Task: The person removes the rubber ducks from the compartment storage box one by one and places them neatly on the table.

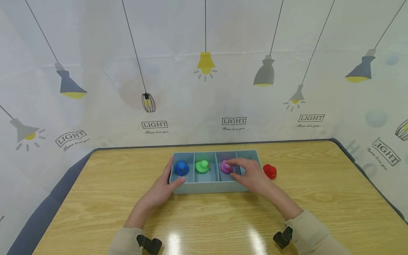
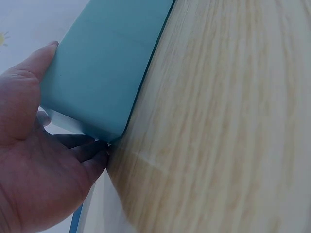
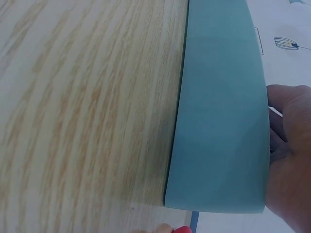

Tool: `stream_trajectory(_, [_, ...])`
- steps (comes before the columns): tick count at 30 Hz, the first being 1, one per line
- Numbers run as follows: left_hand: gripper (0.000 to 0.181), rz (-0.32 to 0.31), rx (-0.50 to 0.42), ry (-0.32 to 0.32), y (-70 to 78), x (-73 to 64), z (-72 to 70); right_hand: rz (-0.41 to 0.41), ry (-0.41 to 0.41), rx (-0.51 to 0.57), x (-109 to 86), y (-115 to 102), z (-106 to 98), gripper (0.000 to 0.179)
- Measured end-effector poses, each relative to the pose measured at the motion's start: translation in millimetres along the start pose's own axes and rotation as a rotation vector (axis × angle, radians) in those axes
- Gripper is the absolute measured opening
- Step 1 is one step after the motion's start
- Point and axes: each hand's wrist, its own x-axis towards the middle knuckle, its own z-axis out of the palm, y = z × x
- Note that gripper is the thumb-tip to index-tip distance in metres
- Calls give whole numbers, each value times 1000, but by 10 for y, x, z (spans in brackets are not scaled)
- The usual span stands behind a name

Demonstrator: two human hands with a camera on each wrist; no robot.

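A light blue tray divided into compartments lies on the table. From left to right, a blue rubber duck, a green rubber duck and a purple rubber duck each sit in their own compartment. My left hand grips the tray's left end, thumb over the front rim and fingers along the side; the left wrist view shows fingertips at its lower corner. With thumb and index finger my right hand pinches the purple duck, partly covering the rightmost compartment. In the right wrist view the tray wall hides the fingertips.
A red rubber duck lies on the wooden table, just off the tray's right end. Behind the table's dark far edge hangs a pale backdrop printed with lamps.
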Motion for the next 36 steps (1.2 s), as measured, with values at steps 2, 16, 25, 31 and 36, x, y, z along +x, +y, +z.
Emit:
stream_trajectory(2, [89, -3, 7, -1, 7, 0, -1, 2, 0, -4, 1, 1, 0, 37])
stream_trajectory(16, [89, 5, 3, -3, 27, 19, -11, 41, 4, -9, 15, -6, -16, 38])
stream_trajectory(25, [89, -3, 20, 5, 15, -1, 6, 65, -15, 6, 43, 9, 8, 39])
stream_trajectory(31, [89, 0, 18, 10, 23, -22, 3, 68, -23, 13, 70, -6, 20, 39])
stream_trajectory(36, [89, 2, 26, 8, 14, -9, 4, 106, -39, 18, 85, -17, 16, 39])
